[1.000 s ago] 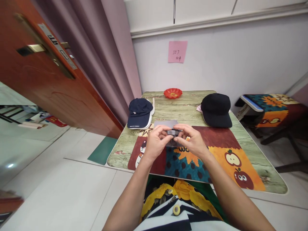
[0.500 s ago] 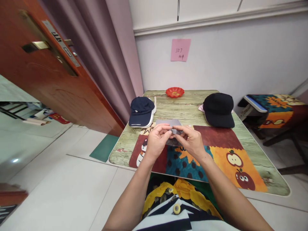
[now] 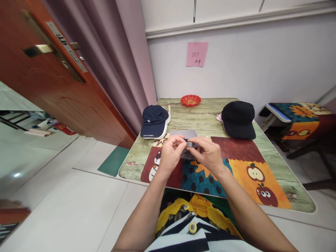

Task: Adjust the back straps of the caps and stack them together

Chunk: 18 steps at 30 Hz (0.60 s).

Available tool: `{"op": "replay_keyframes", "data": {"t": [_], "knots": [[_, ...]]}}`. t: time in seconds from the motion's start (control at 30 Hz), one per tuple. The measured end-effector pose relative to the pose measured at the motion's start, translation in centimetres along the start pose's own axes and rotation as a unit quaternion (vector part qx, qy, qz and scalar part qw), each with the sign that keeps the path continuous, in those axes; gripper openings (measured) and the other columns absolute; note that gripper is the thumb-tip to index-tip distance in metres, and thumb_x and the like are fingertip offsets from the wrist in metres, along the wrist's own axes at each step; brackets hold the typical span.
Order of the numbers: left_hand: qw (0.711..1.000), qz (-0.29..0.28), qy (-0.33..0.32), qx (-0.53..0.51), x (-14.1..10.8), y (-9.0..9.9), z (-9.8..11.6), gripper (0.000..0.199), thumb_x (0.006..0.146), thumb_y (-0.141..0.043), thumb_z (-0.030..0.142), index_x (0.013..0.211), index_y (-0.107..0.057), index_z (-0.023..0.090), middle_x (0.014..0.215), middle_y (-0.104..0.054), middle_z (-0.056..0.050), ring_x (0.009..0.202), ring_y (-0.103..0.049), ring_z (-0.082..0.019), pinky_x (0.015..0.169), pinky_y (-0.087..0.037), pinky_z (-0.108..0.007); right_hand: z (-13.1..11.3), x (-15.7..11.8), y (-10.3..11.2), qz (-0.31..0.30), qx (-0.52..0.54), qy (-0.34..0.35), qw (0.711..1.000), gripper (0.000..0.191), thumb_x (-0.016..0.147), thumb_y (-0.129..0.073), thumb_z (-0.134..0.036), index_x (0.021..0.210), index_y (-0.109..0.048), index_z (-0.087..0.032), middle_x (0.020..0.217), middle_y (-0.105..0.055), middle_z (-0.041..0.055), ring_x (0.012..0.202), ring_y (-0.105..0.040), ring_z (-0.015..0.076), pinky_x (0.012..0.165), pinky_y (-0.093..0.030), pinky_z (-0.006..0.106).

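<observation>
A grey cloth piece, which looks like a cap (image 3: 187, 133), lies on the table mat under my hands, mostly hidden by them. Raised from it is a narrow grey strap with a small silvery buckle (image 3: 189, 144), held between both sets of fingertips. My left hand (image 3: 172, 151) pinches its left end with thumb and forefinger. From the right, my right hand (image 3: 207, 151) pinches the strap close to the buckle. A navy cap (image 3: 154, 120) with white edging rests left of my hands, and a black cap (image 3: 238, 119) sits to the right.
The wood-patterned table (image 3: 202, 117) carries a colourful printed mat (image 3: 243, 150). A red scalloped dish (image 3: 190, 100) stands at the back edge. An open wooden door (image 3: 86, 94) and a mauve curtain (image 3: 128, 63) are at the left. A dark-legged stool (image 3: 309, 122) stands right.
My right fingertips have shifted slightly left along the strap, and the buckle is turned a little. Both hands stay in nearly the same place; the caps have not moved.
</observation>
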<state>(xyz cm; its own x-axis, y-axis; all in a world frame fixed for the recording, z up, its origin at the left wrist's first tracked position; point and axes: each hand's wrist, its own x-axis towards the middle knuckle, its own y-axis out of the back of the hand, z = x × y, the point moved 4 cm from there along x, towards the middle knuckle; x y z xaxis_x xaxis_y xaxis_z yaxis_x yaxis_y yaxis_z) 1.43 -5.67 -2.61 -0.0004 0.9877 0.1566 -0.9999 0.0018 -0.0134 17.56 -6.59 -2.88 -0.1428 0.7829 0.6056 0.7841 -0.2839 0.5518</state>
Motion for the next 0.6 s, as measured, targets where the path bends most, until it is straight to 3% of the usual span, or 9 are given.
{"op": "replay_keyframes", "data": {"t": [0.27,0.43,0.53,0.6], "knots": [[0.999,0.018,0.008,0.027,0.3,0.8,-0.3,0.018,0.080,-0.068,0.031,0.076,-0.060,0.016,0.105,-0.064,-0.005,0.061,-0.053,-0.006,0.058,-0.045,-0.021,0.5,0.2,0.2,-0.003,-0.026,-0.017,1.000,0.018,0.090,-0.069,-0.035,0.104,-0.073,-0.023,0.083,-0.075,0.0027,0.061,-0.062,0.0153,0.066,-0.047,0.028],[0.998,0.039,0.023,0.044,0.4,0.9,-1.2,0.015,0.080,-0.066,0.028,0.079,-0.058,0.016,0.098,-0.066,-0.004,0.056,-0.052,-0.005,0.053,-0.041,-0.019,0.6,0.0,-0.2,-0.011,-0.064,-0.010,0.998,0.018,0.090,-0.070,-0.032,0.106,-0.073,-0.023,0.092,-0.077,0.0033,0.067,-0.066,0.0166,0.066,-0.046,0.028],[0.998,0.008,0.044,0.041,0.6,0.6,-1.8,0.019,0.083,-0.064,0.033,0.082,-0.055,0.017,0.103,-0.068,-0.005,0.050,-0.051,-0.003,0.046,-0.037,-0.017,0.6,-0.1,-0.3,-0.012,-0.075,-0.007,0.997,0.018,0.092,-0.067,-0.032,0.107,-0.073,-0.024,0.097,-0.077,0.0034,0.069,-0.068,0.0163,0.065,-0.045,0.028],[0.998,-0.031,0.058,0.024,0.8,0.3,-1.9,0.028,0.083,-0.066,0.040,0.096,-0.055,0.018,0.108,-0.068,-0.006,0.046,-0.051,-0.002,0.040,-0.034,-0.017,0.5,0.0,-0.2,-0.015,-0.074,-0.001,0.997,0.018,0.093,-0.066,-0.033,0.108,-0.074,-0.026,0.097,-0.078,0.0034,0.071,-0.068,0.0165,0.064,-0.045,0.027]]}}
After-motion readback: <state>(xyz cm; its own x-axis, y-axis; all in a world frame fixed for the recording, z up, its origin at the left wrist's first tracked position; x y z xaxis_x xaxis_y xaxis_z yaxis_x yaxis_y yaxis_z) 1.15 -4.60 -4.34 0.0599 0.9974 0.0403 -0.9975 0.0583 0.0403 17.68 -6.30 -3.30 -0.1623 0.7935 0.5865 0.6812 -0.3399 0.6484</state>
